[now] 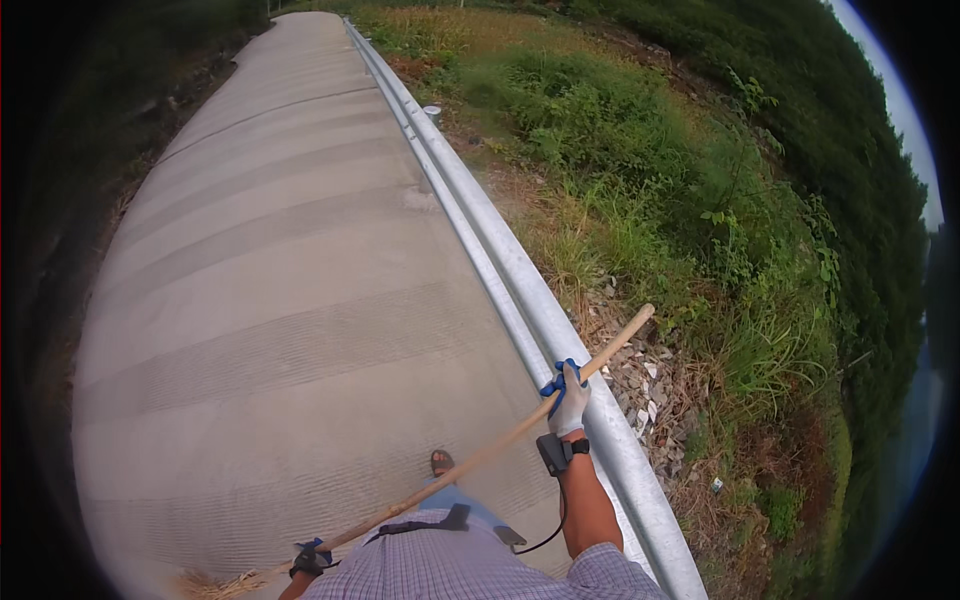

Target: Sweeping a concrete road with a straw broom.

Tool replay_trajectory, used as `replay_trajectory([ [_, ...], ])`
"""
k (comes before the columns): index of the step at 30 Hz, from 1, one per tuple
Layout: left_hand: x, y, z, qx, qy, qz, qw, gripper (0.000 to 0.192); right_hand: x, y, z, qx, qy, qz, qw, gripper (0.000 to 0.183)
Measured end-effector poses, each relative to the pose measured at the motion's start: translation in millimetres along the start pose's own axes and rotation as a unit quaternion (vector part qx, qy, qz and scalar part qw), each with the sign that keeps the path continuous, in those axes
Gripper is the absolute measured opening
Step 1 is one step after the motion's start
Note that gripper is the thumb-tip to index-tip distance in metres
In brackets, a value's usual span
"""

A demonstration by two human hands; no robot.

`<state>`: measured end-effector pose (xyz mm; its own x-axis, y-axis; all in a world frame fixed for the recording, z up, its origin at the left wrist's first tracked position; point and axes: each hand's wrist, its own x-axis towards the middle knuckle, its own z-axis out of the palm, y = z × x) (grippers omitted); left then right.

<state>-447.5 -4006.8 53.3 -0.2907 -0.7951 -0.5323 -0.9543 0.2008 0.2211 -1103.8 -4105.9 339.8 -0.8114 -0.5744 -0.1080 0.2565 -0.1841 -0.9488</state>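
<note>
A long wooden pole (480, 457) runs slantwise across my body. Its lower end leads to a bundle of straw bristles (225, 585), like a broom's head, partly cut off by the bottom edge of the view. My right hand (568, 397), in a white and blue work glove, is closed around the upper shaft close to the metal guardrail (517, 270). The tip of the pole sticks out over the rail. Down at the lower left, my left hand (310, 557), also gloved, grips the shaft just above the bristles.
A ridged concrete road (300, 322) stretches ahead, bounded by the guardrail on my right. Beyond the rail lie loose stones (649, 390), dry grass and green shrubs (600, 135). A black device (553, 454) with a cable is strapped to my right wrist.
</note>
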Motion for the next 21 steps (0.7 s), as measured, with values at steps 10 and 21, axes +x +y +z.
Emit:
replay_trajectory([
  [10, -16, 63, -4, -0.161, -0.021, -0.15, 0.975, 0.015, 78, -4, 130, 0.066, -0.121, 0.038, 0.99, 0.018],
  [21, 25, 18, -2, -0.18, -0.01, -0.139, 0.974, 0.019, 60, 9, 224, 0.014, -0.158, 0.008, 0.987, 0.023],
])
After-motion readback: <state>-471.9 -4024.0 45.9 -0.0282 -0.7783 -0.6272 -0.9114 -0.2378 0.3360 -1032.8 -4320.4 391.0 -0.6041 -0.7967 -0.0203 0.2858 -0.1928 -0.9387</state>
